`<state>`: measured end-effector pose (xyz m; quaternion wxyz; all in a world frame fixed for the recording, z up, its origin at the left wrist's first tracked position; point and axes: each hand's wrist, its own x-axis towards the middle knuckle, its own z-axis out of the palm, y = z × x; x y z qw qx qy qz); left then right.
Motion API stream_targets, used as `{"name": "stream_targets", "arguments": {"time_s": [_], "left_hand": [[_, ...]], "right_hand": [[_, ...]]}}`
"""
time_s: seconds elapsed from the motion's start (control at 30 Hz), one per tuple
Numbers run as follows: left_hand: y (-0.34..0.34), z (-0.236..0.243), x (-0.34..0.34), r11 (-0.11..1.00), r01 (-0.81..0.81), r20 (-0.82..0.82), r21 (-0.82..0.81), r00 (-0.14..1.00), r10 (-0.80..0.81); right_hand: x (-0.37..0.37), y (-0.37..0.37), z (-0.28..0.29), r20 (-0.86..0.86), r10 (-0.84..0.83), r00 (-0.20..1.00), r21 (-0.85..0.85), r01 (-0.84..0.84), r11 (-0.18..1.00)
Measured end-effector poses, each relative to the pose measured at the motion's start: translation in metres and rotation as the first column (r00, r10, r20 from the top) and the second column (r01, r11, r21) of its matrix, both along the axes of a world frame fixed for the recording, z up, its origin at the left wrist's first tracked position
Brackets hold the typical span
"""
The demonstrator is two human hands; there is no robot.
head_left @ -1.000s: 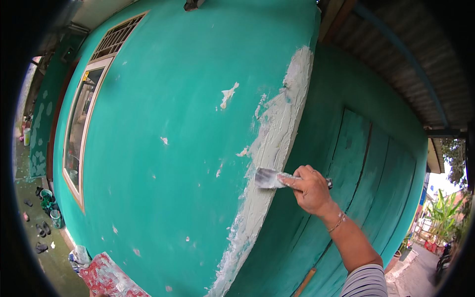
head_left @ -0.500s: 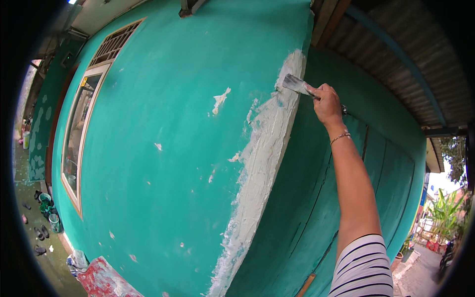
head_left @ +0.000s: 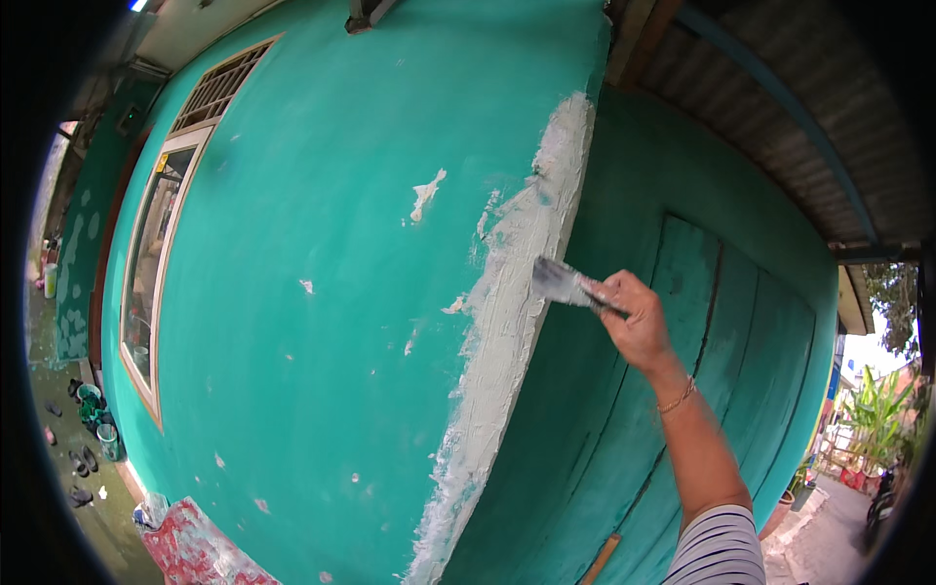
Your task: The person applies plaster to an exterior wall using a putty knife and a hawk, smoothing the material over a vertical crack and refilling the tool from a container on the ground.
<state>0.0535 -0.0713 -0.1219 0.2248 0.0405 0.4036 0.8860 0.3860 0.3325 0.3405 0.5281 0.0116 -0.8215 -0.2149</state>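
Steel putty knife (head_left: 558, 281) juts leftward from right hand (head_left: 639, 322) grip.

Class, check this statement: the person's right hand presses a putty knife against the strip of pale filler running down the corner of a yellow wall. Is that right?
Not quite. The wall is teal green, not yellow, as the head view shows. The rest holds: the right hand presses a putty knife against the strip of pale filler running down the wall's corner.
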Motion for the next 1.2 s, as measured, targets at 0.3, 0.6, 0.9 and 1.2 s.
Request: {"name": "stream_targets", "arguments": {"time_s": [0.3, 0.6, 0.9, 1.2], "left_hand": [[0.04, -0.007, 0.001, 0.999, 0.051, 0.033, -0.007, 0.998, -0.051], [0.009, -0.009, 0.009, 0.999, -0.004, -0.058, -0.039, 0.998, 0.002], [0.049, -0.008, 0.014, 0.979, -0.168, 0.041, 0.119, 0.986, 0.164], [0.044, 0.007, 0.01, 0.975, -0.17, 0.04, 0.144, 0.985, 0.166]], "right_hand": [[-0.007, 0.036, 0.158, -0.291, -0.154, 0.944, 0.208, 0.22, 0.953], [-0.002, 0.01, 0.032, 0.091, 0.083, 0.992, -0.114, -0.072, 0.991], [-0.015, 0.016, 0.21, -0.357, -0.163, 0.92, 0.185, 0.241, 0.953], [-0.021, 0.037, 0.164, -0.125, -0.192, 0.973, 0.134, 0.209, 0.969]]}}
